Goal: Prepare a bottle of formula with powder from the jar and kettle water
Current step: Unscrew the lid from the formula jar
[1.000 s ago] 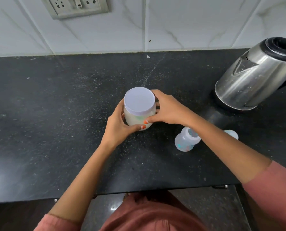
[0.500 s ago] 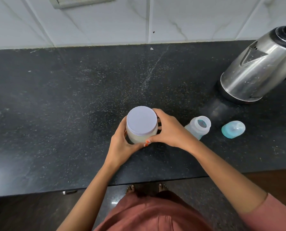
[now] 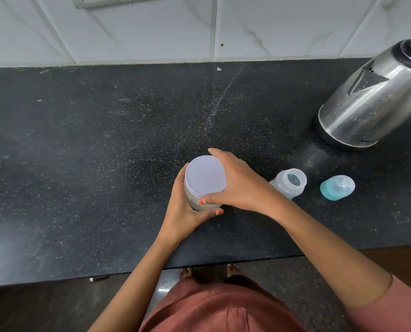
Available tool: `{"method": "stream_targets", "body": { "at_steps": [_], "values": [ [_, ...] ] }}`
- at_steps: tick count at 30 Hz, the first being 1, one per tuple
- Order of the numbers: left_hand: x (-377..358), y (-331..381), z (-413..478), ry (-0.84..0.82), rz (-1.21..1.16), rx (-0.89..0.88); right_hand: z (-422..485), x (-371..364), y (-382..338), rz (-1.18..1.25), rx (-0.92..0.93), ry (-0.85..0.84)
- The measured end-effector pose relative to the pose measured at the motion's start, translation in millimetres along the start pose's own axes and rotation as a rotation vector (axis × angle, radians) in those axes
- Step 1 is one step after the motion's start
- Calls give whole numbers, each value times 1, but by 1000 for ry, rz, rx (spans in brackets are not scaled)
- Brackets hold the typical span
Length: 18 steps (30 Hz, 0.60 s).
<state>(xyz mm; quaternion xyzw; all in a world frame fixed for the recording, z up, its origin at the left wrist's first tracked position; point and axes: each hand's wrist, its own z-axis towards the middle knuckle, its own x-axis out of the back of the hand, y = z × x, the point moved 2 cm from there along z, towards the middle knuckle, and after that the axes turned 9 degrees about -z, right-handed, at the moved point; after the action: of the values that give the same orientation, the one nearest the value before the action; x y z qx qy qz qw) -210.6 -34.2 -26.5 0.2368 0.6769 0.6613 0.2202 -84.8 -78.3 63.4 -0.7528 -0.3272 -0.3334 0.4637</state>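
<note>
A clear jar of pale powder stands near the middle of the black counter, closed by a white lid (image 3: 203,176). My left hand (image 3: 184,212) wraps around the jar's body from the left and front. My right hand (image 3: 238,182) grips the lid's rim from the right. To the right stands an open, clear baby bottle (image 3: 292,183), partly hidden behind my right wrist. Its teal-ringed teat cap (image 3: 337,187) lies on its side further right. A steel kettle (image 3: 372,97) with a black lid sits at the back right.
The black speckled counter (image 3: 92,152) runs to a white tiled wall (image 3: 152,29) at the back, with a socket plate at the top edge. The counter's front edge lies close below my forearms; floor and bare feet show beneath.
The view has shifted, so the jar now appears lower and the bottle and cap stand clear of my arm. My right hand has moved up from the jar's side onto the lid.
</note>
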Motion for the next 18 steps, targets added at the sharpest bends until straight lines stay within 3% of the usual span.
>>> {"method": "stream_targets", "body": {
  "at_steps": [8,12,18],
  "values": [
    [-7,-2,1,81,-8,32,10,-1,-39,-571,-5,35],
    [-6,1,1,101,66,21,14,-2,-42,-575,30,89],
    [-5,1,2,115,117,67,13,1,-41,-546,64,24]
  ]
}}
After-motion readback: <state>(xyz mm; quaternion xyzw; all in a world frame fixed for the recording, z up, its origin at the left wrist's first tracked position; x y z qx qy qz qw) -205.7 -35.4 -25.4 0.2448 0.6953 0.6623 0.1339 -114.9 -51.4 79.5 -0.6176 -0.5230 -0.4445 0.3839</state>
